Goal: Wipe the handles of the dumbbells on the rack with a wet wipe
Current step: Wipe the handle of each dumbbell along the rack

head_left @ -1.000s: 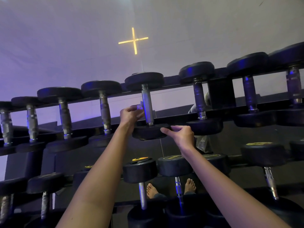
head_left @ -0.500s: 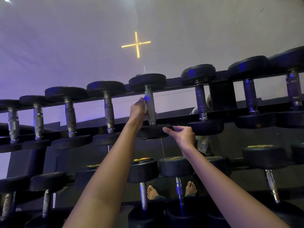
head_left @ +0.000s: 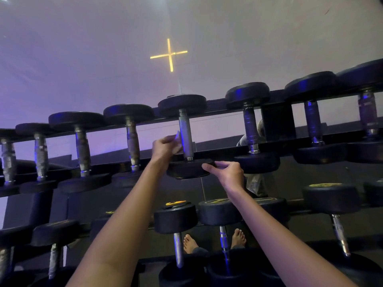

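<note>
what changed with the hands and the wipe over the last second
The left hand, pinching the wet wipe, closed in against the handle of the middle dumbbell, then drew back a little to the left; the wipe now sits just beside the handle. The right hand kept its hold on that dumbbell's lower head. Dumbbell and rack stayed put.

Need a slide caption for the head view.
Left hand holds a wipe at a dumbbell handle; right hand grips its near head.
</note>
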